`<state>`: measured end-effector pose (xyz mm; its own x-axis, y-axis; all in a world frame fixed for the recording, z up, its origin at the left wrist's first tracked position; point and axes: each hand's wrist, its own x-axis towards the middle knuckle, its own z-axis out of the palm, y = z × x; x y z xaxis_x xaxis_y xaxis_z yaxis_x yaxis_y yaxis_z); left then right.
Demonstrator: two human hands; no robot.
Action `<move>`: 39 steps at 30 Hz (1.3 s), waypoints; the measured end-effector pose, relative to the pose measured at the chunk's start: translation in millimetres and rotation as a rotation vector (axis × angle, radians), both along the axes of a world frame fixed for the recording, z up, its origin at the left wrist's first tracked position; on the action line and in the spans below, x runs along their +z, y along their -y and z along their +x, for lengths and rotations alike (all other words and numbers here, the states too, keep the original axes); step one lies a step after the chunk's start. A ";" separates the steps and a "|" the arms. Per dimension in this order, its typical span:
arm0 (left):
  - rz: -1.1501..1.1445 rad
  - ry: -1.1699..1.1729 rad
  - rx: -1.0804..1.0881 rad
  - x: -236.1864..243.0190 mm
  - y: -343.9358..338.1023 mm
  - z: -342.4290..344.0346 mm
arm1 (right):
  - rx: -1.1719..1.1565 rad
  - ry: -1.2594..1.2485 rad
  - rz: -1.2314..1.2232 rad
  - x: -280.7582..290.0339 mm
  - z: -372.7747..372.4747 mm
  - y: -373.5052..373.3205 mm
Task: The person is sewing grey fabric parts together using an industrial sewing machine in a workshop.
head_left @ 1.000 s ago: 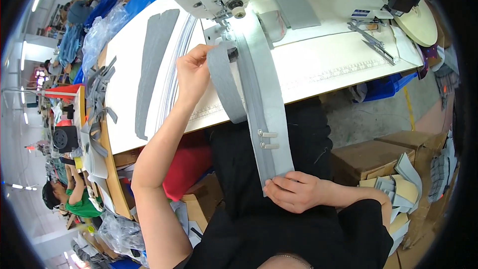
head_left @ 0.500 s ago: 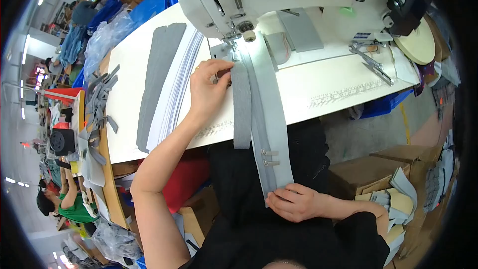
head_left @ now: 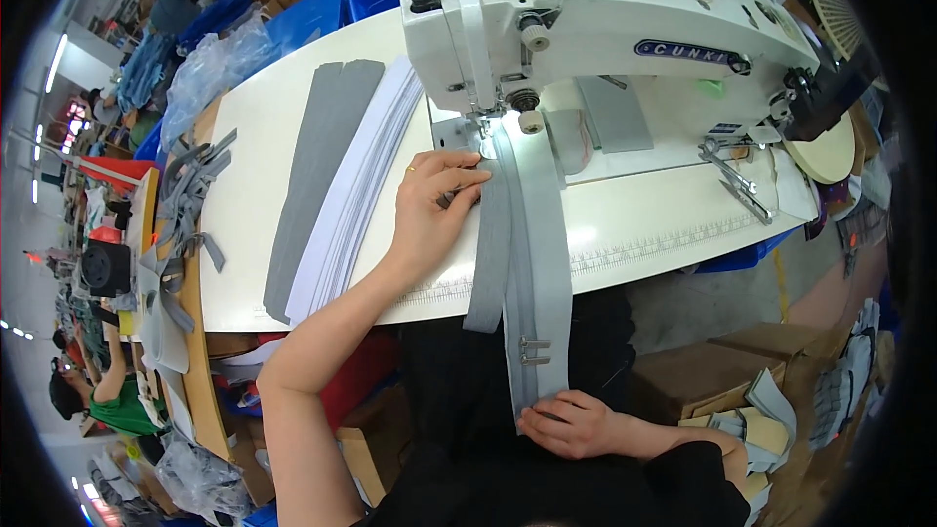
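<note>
My left hand [head_left: 434, 210] pinches a darker grey fabric strip [head_left: 486, 273] just below the lit presser foot [head_left: 485, 137] of a white sewing machine [head_left: 586, 15]. That strip lies lengthwise along the left edge of a pale grey band with a zipper [head_left: 547, 263], hanging slightly past the table's front edge. The band runs from under the needle area over the edge. Two metal zipper pulls [head_left: 535, 351] sit on its lower part. My right hand [head_left: 571, 425] grips the band's bottom end below the pulls.
Stacks of grey strips [head_left: 322, 176] and white strips [head_left: 356, 190] lie left on the white tabletop [head_left: 254, 127]. Wrenches [head_left: 737, 185] sit right. Scrap strips [head_left: 185, 195] heap on a side table. A co-worker in green [head_left: 117, 400] works far left. Cardboard boxes [head_left: 693, 381] stand lower right.
The darker strip, curved away earlier, now lies straight against the zipper band. My left hand has shifted right onto its upper part. The view has shifted, showing more of the machine.
</note>
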<state>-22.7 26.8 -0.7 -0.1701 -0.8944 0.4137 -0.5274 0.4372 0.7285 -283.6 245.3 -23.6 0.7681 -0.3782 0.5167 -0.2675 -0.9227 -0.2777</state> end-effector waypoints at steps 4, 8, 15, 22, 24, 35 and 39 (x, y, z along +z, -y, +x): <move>0.013 -0.011 -0.010 -2.8 -0.6 1.5 | 0.002 0.006 0.037 -2.3 1.9 1.3; -0.038 0.047 -0.012 -5.5 1.0 2.6 | -0.003 0.025 0.043 -3.2 4.5 4.4; 0.018 -0.023 0.019 -6.3 0.0 -0.9 | -0.013 0.048 0.036 -2.6 5.6 20.5; 0.065 -0.075 0.015 -8.9 0.7 -0.2 | -0.039 0.081 0.009 3.7 8.7 35.4; 0.042 -0.062 0.011 -10.6 0.9 1.0 | -0.045 0.096 0.007 5.5 10.3 42.4; 0.043 -0.029 0.004 -5.8 0.2 -0.6 | -0.139 0.116 -0.029 6.2 19.0 68.7; 0.043 0.044 -0.020 -3.0 -0.8 2.1 | -0.184 0.131 -0.035 8.4 23.5 79.5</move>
<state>-20.6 27.6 -3.8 -0.2052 -0.9074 0.3669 -0.5506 0.4169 0.7232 -260.1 165.7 -15.3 0.6138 -0.4856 0.6224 -0.3957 -0.8715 -0.2896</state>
